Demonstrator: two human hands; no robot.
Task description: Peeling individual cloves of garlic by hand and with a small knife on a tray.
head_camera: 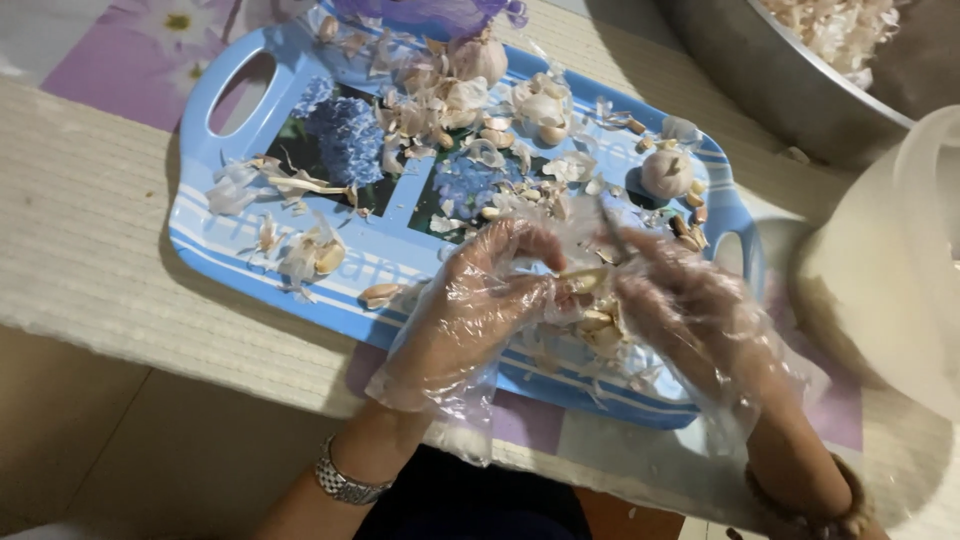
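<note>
Blue plastic tray (250, 262), oblong with cut-out handles and a printed flower picture at its centre, lies on a pale woven mat (90, 220) strewn with garlic skins (420, 95) and whole bulbs (667, 172). Above its near edge, the left hand (470, 305) and right hand (690, 310), both in clear loose gloves, curl their fingers closed around a garlic clove (583, 282) pinched between them.

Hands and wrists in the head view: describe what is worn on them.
Both hands wear loose, clear, crinkled disposable plastic gloves: the left hand and the right hand. A silver metal link wristwatch circles the left wrist, and a brown beaded bracelet the right. The forearms are bare; no sleeves show.
</note>
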